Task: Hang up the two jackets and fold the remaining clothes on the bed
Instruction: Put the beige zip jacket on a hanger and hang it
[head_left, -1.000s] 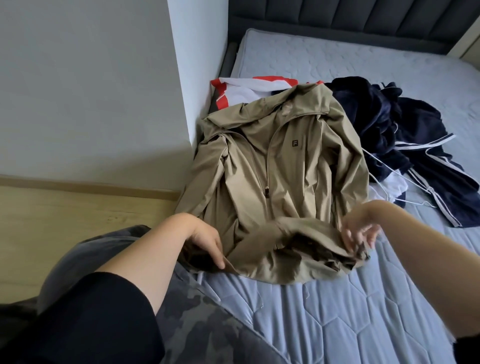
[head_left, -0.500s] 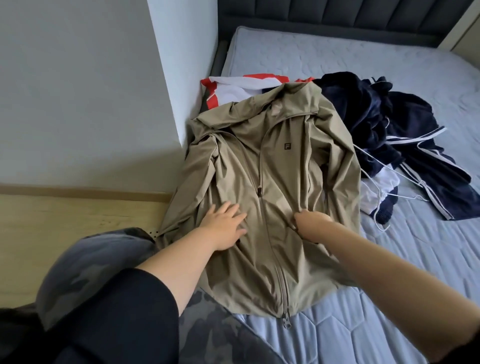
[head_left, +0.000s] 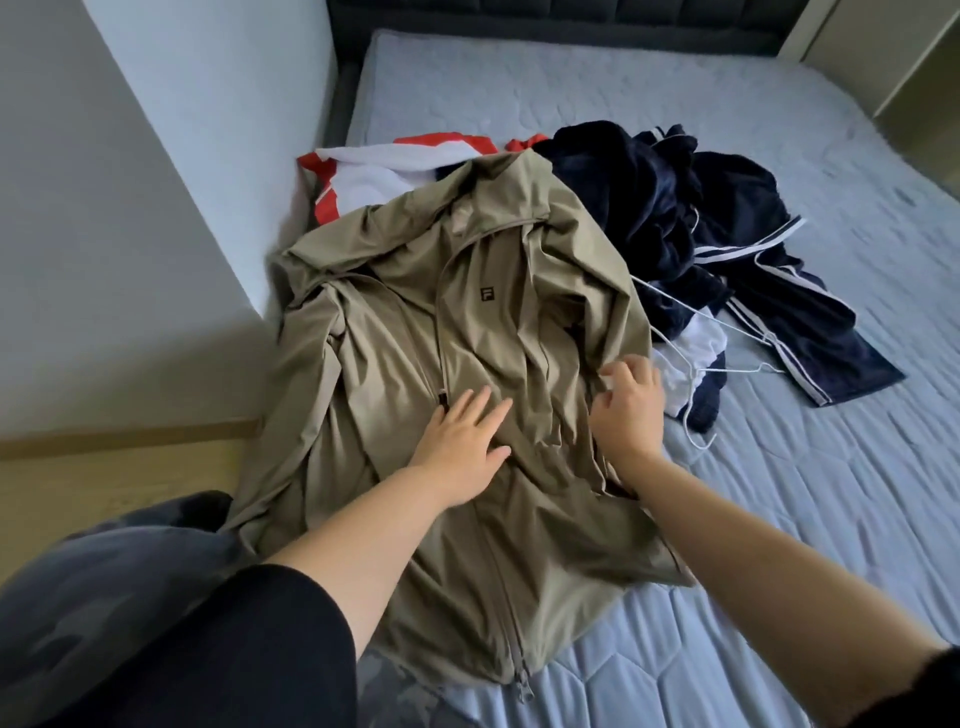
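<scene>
A khaki zip-up jacket (head_left: 457, 332) lies front up on the bed (head_left: 779, 519), its hem toward me and its zip partly closed. My left hand (head_left: 462, 447) presses flat on the jacket's middle with straight fingers, just right of the zip. My right hand (head_left: 631, 400) is at the jacket's right side with fingers curled at the fabric edge; whether it pinches the cloth is unclear. Behind the jacket lie a dark navy garment with white stripes (head_left: 727, 260) and a red and white garment (head_left: 395, 166). White wire hangers (head_left: 727, 358) lie beside the navy pile.
A white wall corner (head_left: 208, 208) stands close on the left, with wood floor (head_left: 104, 478) below it. The dark padded headboard (head_left: 571, 21) is at the far end. My leg in camouflage trousers (head_left: 104, 597) is at the bed's near left edge.
The folded-up hem was laid flat, so the jacket now lies spread out. My left hand slid right across the zip. My right hand moved out to the jacket's right edge.
</scene>
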